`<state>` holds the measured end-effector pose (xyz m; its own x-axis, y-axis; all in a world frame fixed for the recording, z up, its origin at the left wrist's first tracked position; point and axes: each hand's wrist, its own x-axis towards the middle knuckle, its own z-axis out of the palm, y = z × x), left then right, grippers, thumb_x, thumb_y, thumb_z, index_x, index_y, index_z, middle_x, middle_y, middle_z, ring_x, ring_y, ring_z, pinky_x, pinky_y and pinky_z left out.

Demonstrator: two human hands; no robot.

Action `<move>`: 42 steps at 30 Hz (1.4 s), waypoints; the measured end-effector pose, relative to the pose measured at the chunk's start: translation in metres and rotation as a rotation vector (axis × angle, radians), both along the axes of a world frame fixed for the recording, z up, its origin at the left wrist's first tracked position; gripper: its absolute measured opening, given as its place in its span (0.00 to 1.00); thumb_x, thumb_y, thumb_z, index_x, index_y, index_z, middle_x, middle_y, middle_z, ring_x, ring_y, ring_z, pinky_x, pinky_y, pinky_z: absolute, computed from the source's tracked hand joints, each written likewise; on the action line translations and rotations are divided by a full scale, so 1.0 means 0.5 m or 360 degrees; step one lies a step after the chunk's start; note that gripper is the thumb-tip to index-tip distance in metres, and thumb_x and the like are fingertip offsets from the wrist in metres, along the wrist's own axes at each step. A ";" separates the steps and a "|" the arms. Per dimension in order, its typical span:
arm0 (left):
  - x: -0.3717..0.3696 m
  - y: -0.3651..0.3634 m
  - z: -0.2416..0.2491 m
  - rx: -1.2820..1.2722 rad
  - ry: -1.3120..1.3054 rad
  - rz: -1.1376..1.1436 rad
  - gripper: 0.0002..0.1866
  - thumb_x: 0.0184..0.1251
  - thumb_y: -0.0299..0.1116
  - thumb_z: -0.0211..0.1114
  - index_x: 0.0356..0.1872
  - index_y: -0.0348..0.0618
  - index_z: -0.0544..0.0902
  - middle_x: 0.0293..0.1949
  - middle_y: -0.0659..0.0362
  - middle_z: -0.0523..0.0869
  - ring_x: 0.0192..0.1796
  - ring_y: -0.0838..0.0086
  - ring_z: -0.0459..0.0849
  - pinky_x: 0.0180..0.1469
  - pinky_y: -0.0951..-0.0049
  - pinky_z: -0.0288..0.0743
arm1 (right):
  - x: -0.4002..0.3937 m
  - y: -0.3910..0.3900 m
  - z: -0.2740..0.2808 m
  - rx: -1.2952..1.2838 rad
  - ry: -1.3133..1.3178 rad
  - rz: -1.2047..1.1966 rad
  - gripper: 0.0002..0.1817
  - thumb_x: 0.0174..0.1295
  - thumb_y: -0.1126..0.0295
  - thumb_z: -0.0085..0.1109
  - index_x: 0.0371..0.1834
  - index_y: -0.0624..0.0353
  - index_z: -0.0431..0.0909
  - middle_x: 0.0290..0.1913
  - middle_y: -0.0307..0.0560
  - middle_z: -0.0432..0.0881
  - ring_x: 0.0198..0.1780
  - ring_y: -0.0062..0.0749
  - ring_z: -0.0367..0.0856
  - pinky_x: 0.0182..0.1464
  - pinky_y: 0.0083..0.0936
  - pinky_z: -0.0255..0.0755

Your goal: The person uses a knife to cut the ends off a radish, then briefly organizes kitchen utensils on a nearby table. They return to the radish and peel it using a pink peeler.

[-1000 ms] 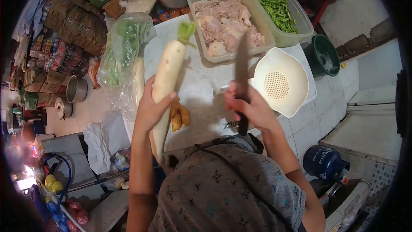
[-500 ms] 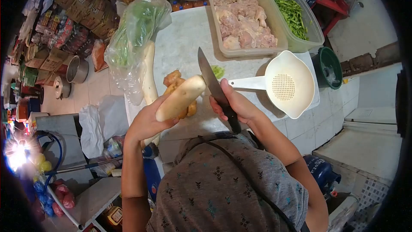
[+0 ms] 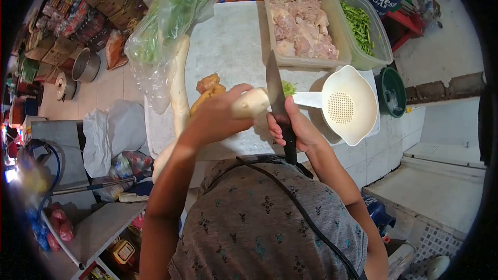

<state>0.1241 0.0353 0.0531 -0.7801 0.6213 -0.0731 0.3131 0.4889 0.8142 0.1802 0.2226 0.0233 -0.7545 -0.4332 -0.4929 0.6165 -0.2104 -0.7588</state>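
My left hand point(image 3: 217, 116) is wrapped around a pale white radish point(image 3: 251, 102), its cut-looking end toward the right. A large kitchen knife point(image 3: 276, 91) stands blade up in my right hand point(image 3: 300, 127), my fingers closed on the black handle. Its blade is right beside the radish's end. Behind my left hand, partly covered by it, lie brown knobs of ginger point(image 3: 208, 83). A second, long white radish point(image 3: 179, 85) lies along the table's left side. Small green scraps point(image 3: 288, 88) sit just behind the knife.
A white strainer point(image 3: 363, 96) lies to the right on the white table point(image 3: 228, 31). Behind it stand plastic tubs, one of raw chicken point(image 3: 301, 23), one of chopped greens point(image 3: 358, 28). A plastic bag of leafy greens point(image 3: 166, 26) lies at the left.
My left hand has turned over the radish and moved right with it, now covering more of it. The knife has shifted right and stands more upright. The view has shifted slightly.
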 end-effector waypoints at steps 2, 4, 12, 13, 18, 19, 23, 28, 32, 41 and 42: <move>0.004 0.025 0.010 -0.0094 0.0063 0.0011 0.25 0.42 0.35 0.66 0.45 0.41 0.71 0.29 0.51 0.79 0.33 0.59 0.79 0.36 0.69 0.71 | 0.004 -0.001 0.004 -0.0016 0.0009 -0.0011 0.38 0.47 0.28 0.25 0.11 0.55 0.59 0.12 0.34 0.59 0.13 0.17 0.58 0.14 0.10 0.54; 0.014 0.036 -0.010 -0.0058 0.0333 0.0097 0.21 0.42 0.35 0.65 0.40 0.42 0.73 0.26 0.50 0.79 0.31 0.57 0.78 0.32 0.65 0.71 | 0.010 -0.003 0.002 -0.0042 0.0017 -0.0051 0.38 0.47 0.28 0.25 0.11 0.55 0.59 0.12 0.34 0.59 0.13 0.17 0.58 0.14 0.10 0.54; 0.029 0.045 -0.019 -0.0212 0.0412 0.0211 0.19 0.40 0.38 0.65 0.35 0.42 0.75 0.25 0.50 0.79 0.29 0.58 0.79 0.30 0.64 0.71 | 0.026 -0.016 0.001 0.0124 0.0010 -0.0256 0.35 0.53 0.33 0.29 0.11 0.55 0.59 0.11 0.35 0.59 0.11 0.17 0.57 0.12 0.13 0.51; 0.030 0.045 -0.019 -0.0206 0.0448 0.0199 0.18 0.40 0.38 0.65 0.34 0.42 0.74 0.24 0.50 0.79 0.29 0.58 0.79 0.30 0.64 0.71 | 0.027 -0.026 0.009 0.0236 0.0029 -0.0279 0.35 0.52 0.32 0.29 0.11 0.55 0.59 0.11 0.35 0.58 0.11 0.18 0.56 0.13 0.13 0.51; 0.043 0.049 -0.027 -0.0150 0.0560 0.0102 0.17 0.40 0.39 0.65 0.31 0.41 0.73 0.23 0.51 0.78 0.28 0.58 0.79 0.28 0.64 0.71 | 0.025 -0.042 0.033 0.0412 0.0006 -0.0358 0.35 0.52 0.32 0.30 0.12 0.55 0.58 0.11 0.36 0.58 0.12 0.18 0.55 0.13 0.13 0.51; 0.045 0.050 -0.026 -0.0173 0.0549 0.0107 0.17 0.40 0.39 0.65 0.31 0.41 0.73 0.23 0.52 0.78 0.27 0.58 0.79 0.27 0.64 0.71 | 0.022 -0.041 0.036 0.0408 -0.0025 -0.0360 0.34 0.52 0.32 0.31 0.12 0.55 0.59 0.11 0.36 0.58 0.12 0.18 0.55 0.13 0.14 0.51; 0.043 0.048 -0.022 -0.0276 0.0578 0.0113 0.18 0.40 0.39 0.66 0.30 0.40 0.72 0.25 0.52 0.79 0.27 0.58 0.79 0.26 0.65 0.71 | 0.005 -0.042 0.043 0.0345 -0.0168 -0.0320 0.34 0.51 0.31 0.33 0.14 0.55 0.60 0.11 0.36 0.57 0.12 0.18 0.56 0.11 0.14 0.51; 0.050 0.047 -0.029 -0.0330 0.0604 0.0141 0.18 0.40 0.38 0.66 0.30 0.39 0.72 0.26 0.53 0.79 0.27 0.59 0.79 0.26 0.65 0.71 | -0.008 -0.050 0.057 0.0362 -0.0309 -0.0323 0.33 0.50 0.32 0.36 0.14 0.53 0.60 0.10 0.35 0.58 0.11 0.17 0.56 0.10 0.14 0.51; 0.058 0.054 -0.033 -0.0423 0.0610 0.0160 0.18 0.40 0.37 0.66 0.31 0.39 0.71 0.26 0.54 0.78 0.27 0.60 0.79 0.26 0.64 0.71 | -0.015 -0.048 0.055 0.0389 -0.0446 -0.0310 0.32 0.52 0.34 0.37 0.15 0.54 0.61 0.11 0.34 0.59 0.11 0.17 0.57 0.11 0.14 0.52; 0.055 0.049 -0.034 -0.0375 0.0628 0.0263 0.19 0.40 0.38 0.65 0.33 0.41 0.72 0.25 0.54 0.78 0.27 0.59 0.78 0.27 0.64 0.70 | -0.035 -0.050 0.058 0.0329 -0.0447 -0.0259 0.32 0.52 0.33 0.38 0.14 0.53 0.62 0.11 0.34 0.59 0.11 0.16 0.58 0.11 0.13 0.52; 0.051 0.045 -0.028 -0.0349 0.0607 0.0288 0.19 0.40 0.38 0.66 0.33 0.41 0.72 0.24 0.54 0.78 0.26 0.58 0.78 0.27 0.64 0.70 | -0.037 -0.049 0.060 0.0277 -0.0430 -0.0240 0.32 0.52 0.33 0.38 0.14 0.53 0.62 0.11 0.34 0.59 0.11 0.16 0.58 0.11 0.13 0.52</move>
